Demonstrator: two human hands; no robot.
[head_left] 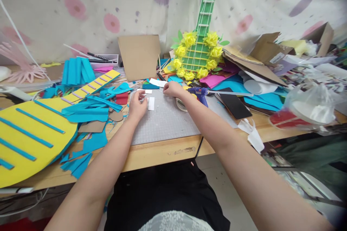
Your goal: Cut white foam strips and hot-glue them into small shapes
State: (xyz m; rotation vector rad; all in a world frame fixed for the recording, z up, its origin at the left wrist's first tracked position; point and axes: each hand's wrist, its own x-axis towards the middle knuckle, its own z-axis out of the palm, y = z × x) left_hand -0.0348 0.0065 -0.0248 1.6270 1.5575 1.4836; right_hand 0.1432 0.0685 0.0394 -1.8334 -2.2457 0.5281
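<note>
My left hand [138, 104] is over the left part of a grey cutting mat [165, 124], its fingers loosely curved and apart. Beside its fingertips lie a small white piece [151, 103] and another white piece [146, 91]. My right hand [172, 89] is closed in a pinch farther back on the mat; what sits between its fingertips is too small to make out. A white strip [158, 83] lies just behind those fingertips. Close to my right wrist are a roll of tape [180, 105] and a blue glue gun [200, 95] with a clear glue stick.
A yellow guitar-shaped cutout [38, 133] and blue scraps [89, 144] cover the left side. Behind stand a cardboard sheet [139, 57] and a green guitar neck [206, 7] ringed with yellow flowers. Rightward are a black phone [234, 104] and a red-and-white tub [295, 115] in plastic.
</note>
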